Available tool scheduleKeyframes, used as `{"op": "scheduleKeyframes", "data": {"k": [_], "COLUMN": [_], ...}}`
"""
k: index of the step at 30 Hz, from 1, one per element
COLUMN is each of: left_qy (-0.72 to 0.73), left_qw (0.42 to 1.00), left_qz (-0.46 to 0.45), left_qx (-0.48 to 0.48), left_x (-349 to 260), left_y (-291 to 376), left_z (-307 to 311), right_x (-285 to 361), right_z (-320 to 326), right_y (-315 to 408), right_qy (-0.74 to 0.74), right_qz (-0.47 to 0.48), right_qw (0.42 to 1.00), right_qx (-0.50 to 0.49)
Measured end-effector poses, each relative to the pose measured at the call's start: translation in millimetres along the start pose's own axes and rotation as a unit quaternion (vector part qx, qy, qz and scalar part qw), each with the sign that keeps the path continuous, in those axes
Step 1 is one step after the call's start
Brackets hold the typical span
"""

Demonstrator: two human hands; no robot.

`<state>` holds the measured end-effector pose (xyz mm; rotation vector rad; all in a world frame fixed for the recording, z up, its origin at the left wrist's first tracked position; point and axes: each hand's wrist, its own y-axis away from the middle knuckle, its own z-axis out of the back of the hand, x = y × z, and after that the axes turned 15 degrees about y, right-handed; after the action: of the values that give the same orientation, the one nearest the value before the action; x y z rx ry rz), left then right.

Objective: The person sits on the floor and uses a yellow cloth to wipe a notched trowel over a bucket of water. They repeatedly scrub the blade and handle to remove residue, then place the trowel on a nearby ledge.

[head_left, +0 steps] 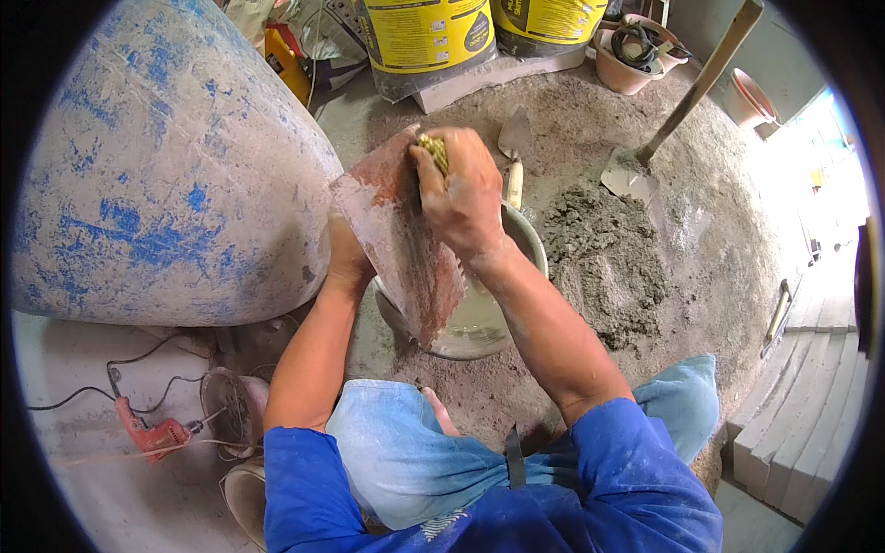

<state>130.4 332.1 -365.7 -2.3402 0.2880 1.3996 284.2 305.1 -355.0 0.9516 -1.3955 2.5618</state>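
Note:
My left hand (348, 249) grips the left edge of a flat, worn plate (397, 238) with reddish patches and a toothed lower right edge; its fingers are hidden behind the plate. In my right hand (464, 190) is a yellow-green scrubbing pad (433, 153), held against the plate's upper right side. The plate tilts over a round bucket (538, 252) of cloudy water (480, 314). Just beyond the bucket lies a pointed trowel (516, 135) with a pale handle. Wet grey mortar (601, 269) is heaped to the bucket's right.
A shovel (691, 90) stands with its blade at the mortar. At the left bulges a large blue-flecked drum (173, 173). Yellow bags (429, 38) and tubs (626, 72) stand at the back. A corded red drill (153, 434) lies lower left; pale blocks (795, 422) are stacked right.

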Motion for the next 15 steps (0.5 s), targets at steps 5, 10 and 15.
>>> {"op": "scheduleKeyframes", "data": {"k": [5,10,15], "left_qy": [0.027,0.043,-0.006], "left_qw": [0.996,0.994,1.0], "left_qz": [0.064,0.006,0.001], "left_qx": [-0.055,-0.098,0.003], "left_x": [-8.4,-12.0,-2.3], "left_y": [-4.4,3.2,-2.5], "left_z": [26.2,11.6,-6.6], "right_x": [1.0,-2.5,4.8], "right_z": [7.6,9.2,2.6], "right_y": [51.2,66.7,-25.5], "right_qy": [-0.021,-0.029,-0.01], "right_qz": [-0.008,-0.03,0.002], "right_qw": [0.997,0.994,1.0], "right_qx": [0.068,0.097,0.019]}}
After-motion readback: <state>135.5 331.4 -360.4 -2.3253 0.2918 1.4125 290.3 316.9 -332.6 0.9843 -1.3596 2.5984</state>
